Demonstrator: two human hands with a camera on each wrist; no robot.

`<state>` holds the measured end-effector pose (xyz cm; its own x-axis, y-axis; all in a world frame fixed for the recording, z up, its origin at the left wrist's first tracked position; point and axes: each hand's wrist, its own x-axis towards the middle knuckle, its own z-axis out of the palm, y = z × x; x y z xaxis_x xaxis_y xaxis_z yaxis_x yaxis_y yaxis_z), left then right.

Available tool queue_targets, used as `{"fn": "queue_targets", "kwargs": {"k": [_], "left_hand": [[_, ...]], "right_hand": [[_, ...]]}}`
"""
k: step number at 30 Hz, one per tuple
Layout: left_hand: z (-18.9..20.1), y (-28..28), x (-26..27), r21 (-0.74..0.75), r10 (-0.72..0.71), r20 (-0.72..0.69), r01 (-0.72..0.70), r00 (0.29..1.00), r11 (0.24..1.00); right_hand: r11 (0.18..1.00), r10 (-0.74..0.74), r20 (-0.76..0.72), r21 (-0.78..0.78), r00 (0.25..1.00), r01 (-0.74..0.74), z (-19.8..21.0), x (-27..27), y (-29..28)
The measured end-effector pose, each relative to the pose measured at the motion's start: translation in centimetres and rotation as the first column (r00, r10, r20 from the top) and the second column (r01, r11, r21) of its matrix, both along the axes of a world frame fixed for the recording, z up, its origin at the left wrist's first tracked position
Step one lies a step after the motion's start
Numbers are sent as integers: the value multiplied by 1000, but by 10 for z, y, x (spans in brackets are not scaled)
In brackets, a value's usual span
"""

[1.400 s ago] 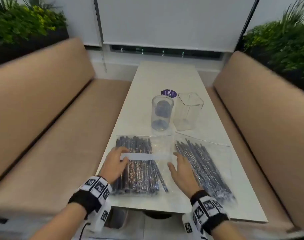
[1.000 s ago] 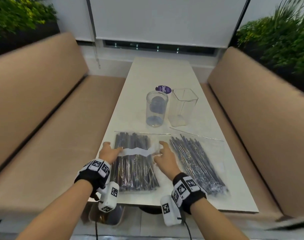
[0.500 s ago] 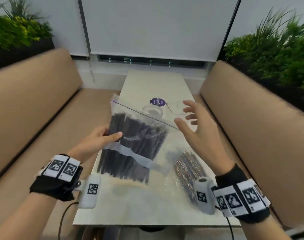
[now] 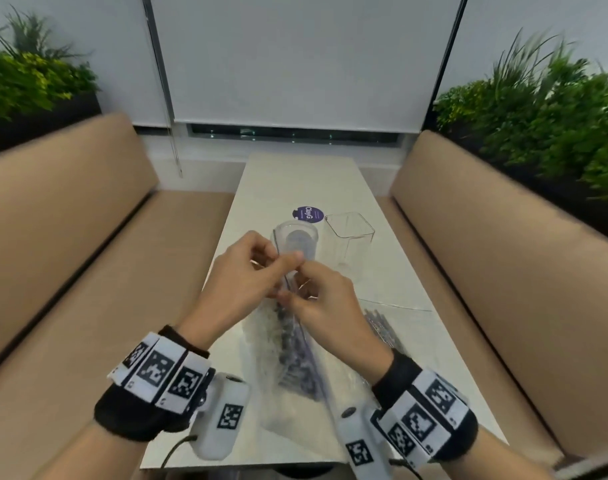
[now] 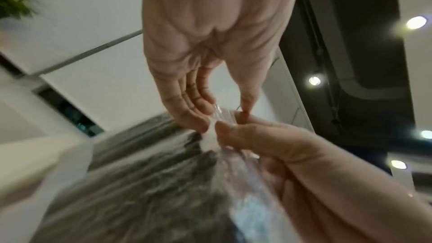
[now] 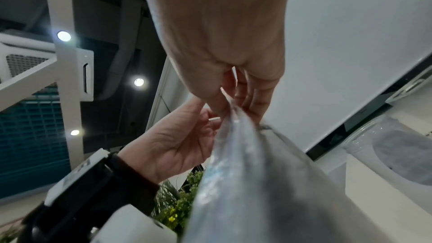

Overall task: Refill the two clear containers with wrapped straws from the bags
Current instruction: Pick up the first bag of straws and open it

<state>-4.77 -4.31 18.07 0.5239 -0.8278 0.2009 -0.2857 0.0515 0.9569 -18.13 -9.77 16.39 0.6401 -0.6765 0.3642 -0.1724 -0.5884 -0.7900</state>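
Both pinching lifted bag [image 4: 295, 344] mouth, left hand [image 4: 240, 285] and right hand [image 4: 326, 306] grip clenched on film; risks sudden rip, straws [image 4: 292, 355] spilling over worktop [image 4: 295, 181], knocking round container [image 4: 297, 242].

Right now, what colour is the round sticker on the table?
Dark purple with white lettering; the round sticker shows best in the head view.

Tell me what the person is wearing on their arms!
Both arms are bare, with no sleeves. Each wrist has a black wristband under a white band printed with black square patterns. A small white camera box with its own square pattern hangs off each wrist, and a thin black cable runs from it.
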Motion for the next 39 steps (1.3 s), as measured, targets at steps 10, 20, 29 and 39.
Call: {"fn": "queue_targets", "kwargs": {"k": [10, 20, 29, 39], "left_hand": [[-1, 1, -3, 39, 41, -33, -40, 999, 998], [1, 3, -8, 90, 16, -228, 5, 974, 996], [7, 5, -15, 130, 76, 360, -131, 930, 983], [-1, 14, -23, 141, -18, 725, -123, 689, 982]], "right_hand": [[927, 0, 86, 374, 996, -32, 5, 0, -10], [868, -45, 118, 495, 992, -19, 9, 4, -12], [991, -99, -101, 75, 990, 106, 22, 5, -11], [984, -165, -32, 63, 986, 166, 24, -1, -15]]}}
